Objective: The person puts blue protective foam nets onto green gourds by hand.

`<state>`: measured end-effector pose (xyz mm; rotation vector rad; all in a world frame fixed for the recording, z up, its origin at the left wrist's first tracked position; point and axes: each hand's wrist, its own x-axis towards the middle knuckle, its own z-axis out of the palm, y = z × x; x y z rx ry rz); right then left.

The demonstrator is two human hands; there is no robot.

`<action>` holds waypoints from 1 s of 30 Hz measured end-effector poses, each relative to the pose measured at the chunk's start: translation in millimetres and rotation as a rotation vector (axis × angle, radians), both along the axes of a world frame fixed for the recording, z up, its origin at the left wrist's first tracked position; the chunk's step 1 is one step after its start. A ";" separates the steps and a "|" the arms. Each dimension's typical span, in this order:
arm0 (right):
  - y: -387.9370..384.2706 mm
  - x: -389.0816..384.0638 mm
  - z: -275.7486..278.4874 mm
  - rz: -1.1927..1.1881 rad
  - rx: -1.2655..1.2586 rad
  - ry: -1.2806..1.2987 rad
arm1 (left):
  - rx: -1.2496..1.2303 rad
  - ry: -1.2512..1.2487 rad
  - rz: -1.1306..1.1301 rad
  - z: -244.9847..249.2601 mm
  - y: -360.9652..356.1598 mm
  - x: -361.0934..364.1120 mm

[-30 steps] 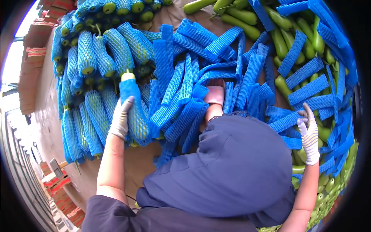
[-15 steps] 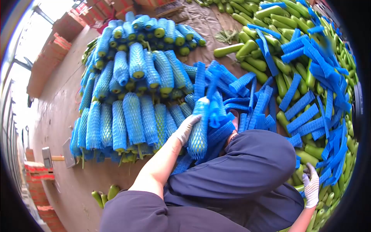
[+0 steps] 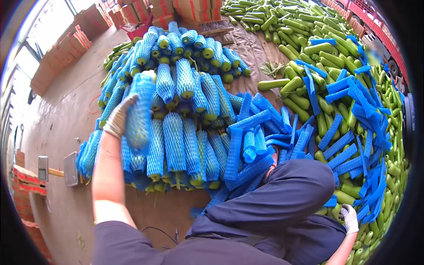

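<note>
My left hand, in a pale glove, is wrapped round a green gourd in a blue foam net sleeve, held upright and slightly blurred by motion. It overlaps the front of a tall stack of netted gourds on the left. Down at the lower right, my gloved right hand rests beside my knee at the edge of the heap of bare green gourds, its fingers loosely bent and apart. Between the stack and my knee lie many empty blue net sleeves.
More loose sleeves are scattered over the gourd heap at right. A platform scale stands on the floor at left. Cardboard boxes line the far left and back. A red truck shows at the upper right.
My left hand has carried the netted gourd left and up, from beside my knee to the front of the stack. My right hand has shifted slightly, staying by the heap. The view has tilted up.
</note>
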<state>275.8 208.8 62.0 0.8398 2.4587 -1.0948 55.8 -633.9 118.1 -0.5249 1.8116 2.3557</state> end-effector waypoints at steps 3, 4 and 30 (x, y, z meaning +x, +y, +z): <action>3.5 4.3 -6.9 -0.006 0.107 0.028 | -0.790 0.145 0.021 25.1 -68.4 -35.8; 7.5 7.8 -10.2 -0.016 0.111 0.033 | -1.074 0.121 0.094 20.5 -90.7 -46.9; -4.8 41.7 -7.5 -0.002 0.260 -0.013 | -1.189 0.947 -0.261 -72.2 86.6 -61.5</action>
